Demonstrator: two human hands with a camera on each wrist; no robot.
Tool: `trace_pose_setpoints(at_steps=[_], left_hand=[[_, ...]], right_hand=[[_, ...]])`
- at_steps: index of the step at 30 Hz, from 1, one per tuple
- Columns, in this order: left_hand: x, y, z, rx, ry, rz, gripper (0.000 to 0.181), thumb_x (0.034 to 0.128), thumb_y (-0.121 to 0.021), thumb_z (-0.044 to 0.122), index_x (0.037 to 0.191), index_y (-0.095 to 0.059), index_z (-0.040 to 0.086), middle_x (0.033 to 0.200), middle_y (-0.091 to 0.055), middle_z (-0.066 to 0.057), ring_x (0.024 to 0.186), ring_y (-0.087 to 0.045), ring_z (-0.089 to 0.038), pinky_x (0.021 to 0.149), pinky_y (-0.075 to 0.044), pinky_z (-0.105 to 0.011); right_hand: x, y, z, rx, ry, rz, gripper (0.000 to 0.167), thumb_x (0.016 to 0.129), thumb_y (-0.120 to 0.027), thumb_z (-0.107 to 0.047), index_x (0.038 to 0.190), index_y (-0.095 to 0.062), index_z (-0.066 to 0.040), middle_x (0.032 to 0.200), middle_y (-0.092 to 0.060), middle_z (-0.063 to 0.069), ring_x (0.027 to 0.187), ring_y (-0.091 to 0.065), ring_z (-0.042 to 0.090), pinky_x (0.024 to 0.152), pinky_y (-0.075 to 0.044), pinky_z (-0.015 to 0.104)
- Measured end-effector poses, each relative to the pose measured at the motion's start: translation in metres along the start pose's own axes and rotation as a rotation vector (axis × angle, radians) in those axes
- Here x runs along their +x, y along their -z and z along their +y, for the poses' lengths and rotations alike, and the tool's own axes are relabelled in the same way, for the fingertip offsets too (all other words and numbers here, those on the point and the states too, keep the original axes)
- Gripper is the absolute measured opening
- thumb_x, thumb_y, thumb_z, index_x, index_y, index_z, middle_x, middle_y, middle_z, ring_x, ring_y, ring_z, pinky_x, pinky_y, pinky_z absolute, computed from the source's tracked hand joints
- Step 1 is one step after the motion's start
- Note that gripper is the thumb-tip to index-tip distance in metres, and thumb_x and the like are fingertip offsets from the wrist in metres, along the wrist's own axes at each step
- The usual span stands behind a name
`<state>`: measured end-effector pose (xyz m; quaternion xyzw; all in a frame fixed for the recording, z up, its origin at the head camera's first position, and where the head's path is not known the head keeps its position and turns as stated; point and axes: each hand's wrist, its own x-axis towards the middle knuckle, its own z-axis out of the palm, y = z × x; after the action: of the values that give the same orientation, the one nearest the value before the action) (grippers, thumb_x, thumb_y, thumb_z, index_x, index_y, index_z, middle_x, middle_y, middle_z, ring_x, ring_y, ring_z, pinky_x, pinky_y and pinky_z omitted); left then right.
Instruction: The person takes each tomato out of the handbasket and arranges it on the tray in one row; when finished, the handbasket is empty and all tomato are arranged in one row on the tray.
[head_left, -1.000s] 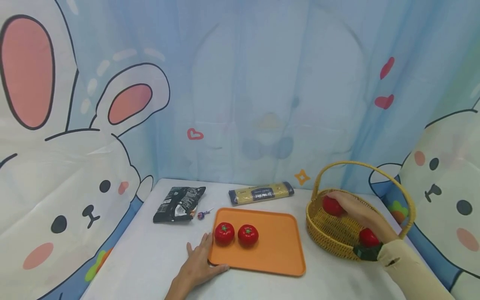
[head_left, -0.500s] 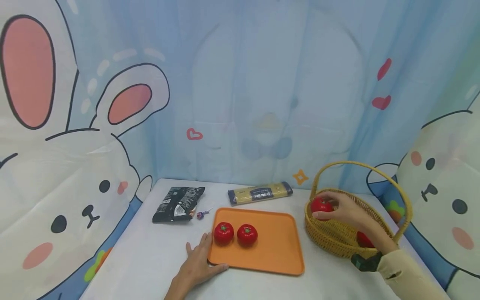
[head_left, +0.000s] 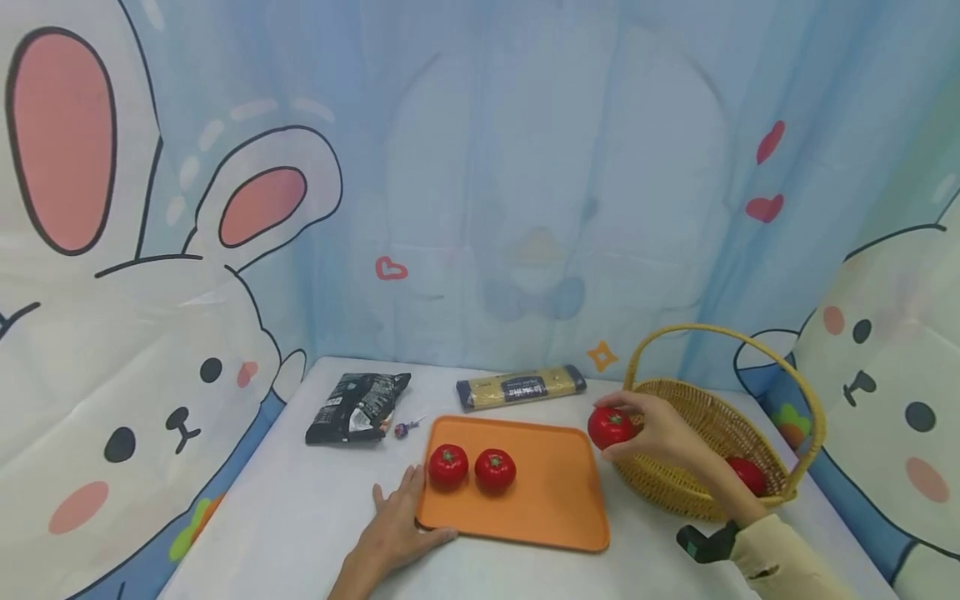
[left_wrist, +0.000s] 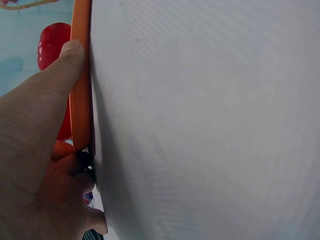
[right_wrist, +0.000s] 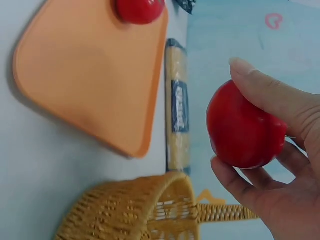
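Note:
My right hand grips a red tomato between the basket's left rim and the tray's upper right corner; in the right wrist view thumb and fingers curl round the tomato. My left hand rests at the lower left corner of the orange tray, fingers spread, its thumb along the near edge. In the left wrist view that thumb lies on the tray rim. Two tomatoes sit side by side on the tray's left part, one at left, one nearer the middle. The wicker basket holds another red item.
A black snack bag and a small lollipop lie at the back left of the white table. A yellow pasta packet lies behind the tray. The basket's tall handle arches over it.
My right hand has lifted the tomato out of the basket and carried it left, over the basket's rim towards the tray. My left hand has stayed at the tray corner.

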<state>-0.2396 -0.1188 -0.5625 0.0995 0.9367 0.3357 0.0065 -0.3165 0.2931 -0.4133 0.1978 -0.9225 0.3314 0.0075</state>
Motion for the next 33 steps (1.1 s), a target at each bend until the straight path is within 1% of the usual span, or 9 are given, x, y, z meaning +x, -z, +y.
trace_pose_setpoints(at_steps=[4,9,13,16,21,25,28,33], left_hand=[[0.001,0.001,-0.001,-0.002,-0.002,0.003,0.118,0.0819,-0.09,0.057,0.165,-0.034,-0.006,0.168,-0.039,-0.028,0.16,-0.03,-0.045,0.121,-0.002,-0.086],[0.001,0.001,-0.001,-0.009,0.009,-0.007,0.118,0.0821,-0.09,0.056,0.165,-0.033,-0.006,0.169,-0.038,-0.028,0.161,-0.029,-0.045,0.122,-0.001,-0.085],[0.0,0.003,0.001,-0.01,0.015,-0.013,0.118,0.0822,-0.091,0.055,0.165,-0.033,-0.006,0.169,-0.037,-0.027,0.161,-0.028,-0.045,0.122,-0.001,-0.084],[0.001,0.003,0.001,-0.01,0.018,-0.017,0.118,0.0821,-0.091,0.056,0.165,-0.033,-0.005,0.17,-0.037,-0.027,0.161,-0.028,-0.045,0.122,0.0,-0.084],[0.002,0.001,-0.001,-0.013,0.011,-0.014,0.119,0.0818,-0.09,0.057,0.165,-0.033,-0.005,0.169,-0.037,-0.027,0.161,-0.028,-0.045,0.121,0.0,-0.085],[0.002,-0.001,-0.003,-0.01,0.007,-0.009,0.119,0.0816,-0.09,0.058,0.166,-0.033,-0.004,0.17,-0.037,-0.026,0.161,-0.028,-0.044,0.121,-0.001,-0.086],[0.003,-0.001,-0.003,-0.006,0.003,-0.012,0.119,0.0818,-0.09,0.058,0.165,-0.033,-0.005,0.169,-0.038,-0.027,0.161,-0.028,-0.045,0.12,-0.002,-0.086],[0.003,0.0,-0.003,-0.002,0.008,-0.018,0.119,0.0824,-0.089,0.059,0.166,-0.033,-0.004,0.17,-0.038,-0.026,0.161,-0.027,-0.044,0.12,-0.002,-0.086]], right_hand=[[0.002,-0.008,-0.009,-0.003,-0.004,-0.011,0.068,0.073,-0.102,-0.015,0.133,-0.071,-0.006,0.127,-0.073,0.019,0.115,-0.066,0.04,0.086,-0.067,0.053],[0.007,-0.019,-0.014,0.008,0.002,-0.034,0.07,0.071,-0.103,-0.018,0.133,-0.072,-0.008,0.125,-0.075,0.014,0.114,-0.067,0.035,0.087,-0.067,0.05],[0.01,-0.031,-0.018,0.055,0.005,-0.067,0.07,0.071,-0.102,-0.014,0.133,-0.071,-0.005,0.124,-0.075,0.013,0.113,-0.067,0.034,0.088,-0.067,0.047],[0.011,-0.041,-0.02,0.094,0.008,-0.081,0.07,0.072,-0.102,-0.011,0.133,-0.071,-0.003,0.126,-0.074,0.014,0.116,-0.067,0.034,0.09,-0.067,0.046],[0.013,-0.058,-0.021,0.117,-0.025,-0.063,0.074,0.069,-0.104,-0.014,0.133,-0.07,-0.003,0.127,-0.073,0.013,0.117,-0.067,0.034,0.09,-0.067,0.046],[0.015,-0.073,-0.021,0.105,-0.056,-0.063,0.074,0.068,-0.105,-0.015,0.133,-0.071,-0.004,0.125,-0.073,0.012,0.113,-0.069,0.033,0.088,-0.067,0.047],[0.015,-0.085,-0.021,0.099,-0.073,-0.062,0.074,0.068,-0.105,-0.014,0.133,-0.071,-0.005,0.124,-0.074,0.012,0.109,-0.072,0.032,0.089,-0.067,0.048],[0.016,-0.101,-0.019,0.093,-0.054,-0.056,0.073,0.066,-0.105,-0.013,0.131,-0.073,-0.006,0.121,-0.076,0.01,0.108,-0.073,0.031,0.092,-0.066,0.05]])
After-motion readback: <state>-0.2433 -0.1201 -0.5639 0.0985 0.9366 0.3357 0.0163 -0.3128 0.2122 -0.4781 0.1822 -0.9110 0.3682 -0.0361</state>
